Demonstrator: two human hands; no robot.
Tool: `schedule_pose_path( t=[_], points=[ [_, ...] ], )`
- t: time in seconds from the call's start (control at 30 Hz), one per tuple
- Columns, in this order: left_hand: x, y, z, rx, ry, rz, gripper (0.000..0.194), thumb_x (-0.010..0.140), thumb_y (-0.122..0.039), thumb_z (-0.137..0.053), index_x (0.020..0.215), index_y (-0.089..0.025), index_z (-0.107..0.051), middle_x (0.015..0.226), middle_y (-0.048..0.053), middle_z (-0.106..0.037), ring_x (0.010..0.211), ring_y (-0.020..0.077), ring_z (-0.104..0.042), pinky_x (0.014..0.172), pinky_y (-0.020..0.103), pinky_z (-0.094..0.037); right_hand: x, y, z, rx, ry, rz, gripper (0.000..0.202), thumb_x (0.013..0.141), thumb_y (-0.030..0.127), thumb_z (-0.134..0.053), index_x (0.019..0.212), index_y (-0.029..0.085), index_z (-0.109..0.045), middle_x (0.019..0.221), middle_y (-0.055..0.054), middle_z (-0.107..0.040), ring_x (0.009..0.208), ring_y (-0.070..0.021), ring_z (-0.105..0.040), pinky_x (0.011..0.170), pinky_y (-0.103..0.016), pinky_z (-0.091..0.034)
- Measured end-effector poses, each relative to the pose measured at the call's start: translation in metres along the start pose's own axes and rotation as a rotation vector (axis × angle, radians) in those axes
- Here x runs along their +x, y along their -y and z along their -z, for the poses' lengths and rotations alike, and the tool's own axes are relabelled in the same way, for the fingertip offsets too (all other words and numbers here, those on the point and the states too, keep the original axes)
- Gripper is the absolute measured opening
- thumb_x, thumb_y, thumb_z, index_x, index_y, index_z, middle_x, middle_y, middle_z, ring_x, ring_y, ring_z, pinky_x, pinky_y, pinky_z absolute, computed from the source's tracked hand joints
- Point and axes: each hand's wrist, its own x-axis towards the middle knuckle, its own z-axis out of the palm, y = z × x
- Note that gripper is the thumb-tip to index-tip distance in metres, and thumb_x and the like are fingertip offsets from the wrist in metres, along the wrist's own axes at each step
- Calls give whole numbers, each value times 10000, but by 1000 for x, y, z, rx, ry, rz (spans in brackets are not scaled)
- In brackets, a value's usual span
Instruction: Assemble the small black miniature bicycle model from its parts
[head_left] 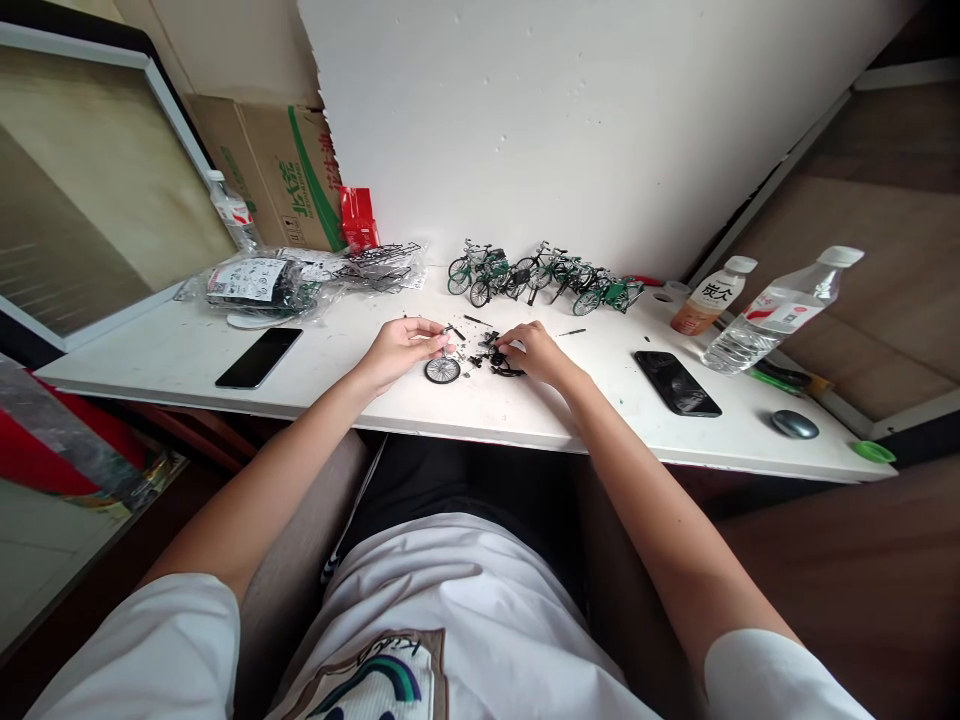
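On the tabletop (465, 412), toy bicycles (551, 268) stand beyond both hands. The right hand (538, 357) touches dark parts (506, 370) at its fingertips; whether it grips them, I cannot tell. The left hand (405, 352) pinches the piece above a small spoked wheel (442, 371), just below its fingertips. The wheel looks light, stiff, thin-spoked and probably fragile, best held by hub or rim.

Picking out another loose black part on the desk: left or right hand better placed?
Right, probably: the right hand is already at the black parts, while the left hand holds the piece with the spoked wheel.
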Motion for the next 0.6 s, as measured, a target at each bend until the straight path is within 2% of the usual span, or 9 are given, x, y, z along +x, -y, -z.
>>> schedule_pose_path(
  t=[0.07,0.17,0.23,0.3,0.4,0.5,0.6],
  points=[
    [5,8,3,-11,-56,23,496,687,-365,-1037,1000,-115,-744,1024,102,-783,988,255,-813,996,413,-623,-2,2,1,45,19,-43,257,1000,303,-695,1219,208,-790,1191,-126,-805,1260,-386,-587,1040,-498,-501],
    [11,19,9,-48,-91,84,432,724,-271,-1017,1008,-103,-738,1023,101,-774,999,236,-811,1037,408,-619,-4,5,1,119,10,-129,609,916,344,-819,1473,210,-613,1178,-119,-804,1299,-383,-574,1011,-485,-515],
    [13,23,13,-56,-88,101,404,750,-238,-998,1025,-99,-738,1025,102,-773,1001,229,-812,1051,400,-615,-4,7,-1,165,-17,-166,715,888,329,-843,1526,211,-541,1130,-104,-809,1285,-364,-598,1019,-481,-513],
    [13,24,14,-50,-80,103,398,764,-231,-989,1042,-98,-736,1030,107,-777,992,229,-817,1041,389,-616,-2,6,-3,225,-51,-174,573,898,314,-818,1422,200,-618,1064,-90,-813,1173,-329,-666,1007,-464,-518],
    [12,23,14,-48,-67,112,426,755,-243,-996,1057,-101,-732,1041,115,-784,975,232,-822,1000,372,-624,2,4,-5,356,-153,-167,283,908,333,-782,1135,172,-738,989,-86,-806,975,-271,-726,947,-425,-544],
    [10,22,13,-58,-52,124,482,719,-283,-1018,1064,-107,-732,1059,120,-785,962,232,-818,961,370,-631,4,0,-4,435,-312,-185,283,890,380,-793,1071,167,-747,969,-91,-801,960,-271,-746,942,-422,-553],
    [11,22,14,-21,-59,113,527,695,-356,-1024,1070,-116,-742,1060,128,-794,958,215,-799,890,328,-619,4,-7,-1,394,-357,-262,362,883,394,-808,1155,166,-736,985,-100,-799,956,-283,-751,918,-424,-553]
  ],
)
